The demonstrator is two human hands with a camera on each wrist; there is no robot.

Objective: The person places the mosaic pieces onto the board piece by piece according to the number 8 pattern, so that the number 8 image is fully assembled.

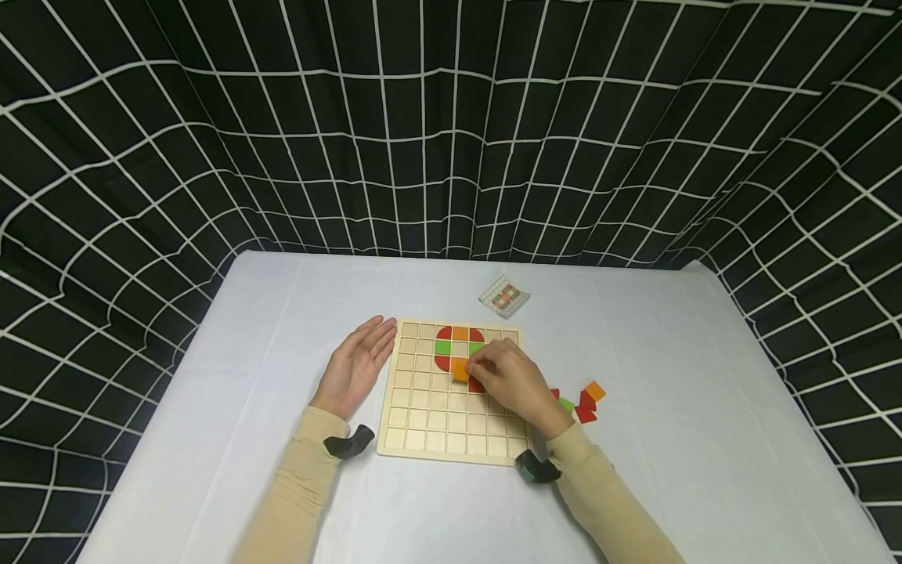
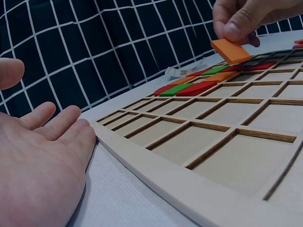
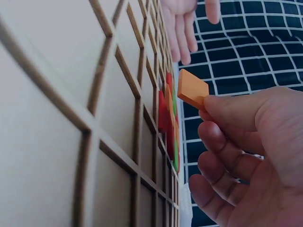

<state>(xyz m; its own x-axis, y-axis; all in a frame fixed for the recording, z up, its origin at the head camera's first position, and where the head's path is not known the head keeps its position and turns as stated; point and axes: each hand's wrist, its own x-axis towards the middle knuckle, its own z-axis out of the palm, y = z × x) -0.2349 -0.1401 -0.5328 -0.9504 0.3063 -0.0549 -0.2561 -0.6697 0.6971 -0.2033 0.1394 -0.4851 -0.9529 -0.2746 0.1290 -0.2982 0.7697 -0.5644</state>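
My right hand (image 1: 514, 380) pinches a square orange tile (image 3: 191, 89) between thumb and forefinger. The tile is tilted and held over a wooden grid board (image 1: 426, 423). Beneath and behind it, red, orange and green tiles sit in the board's squares, among them a green tile (image 1: 442, 347) and a red tile (image 1: 445, 333) with a rounded corner. Part of this group is hidden by the right hand. At the board's left edge rests my left hand (image 1: 354, 368), palm up with its fingers extended and nothing in it; the fingertips are right at the rim in the left wrist view.
Loose tiles lie on the white table (image 1: 676, 439) to the right of the board, including an orange tile (image 1: 595, 391) and a red tile (image 1: 586, 414). A small pattern card (image 1: 505, 297) lies behind the board. Dark curtains (image 1: 451, 157) with white grid lines surround the table.
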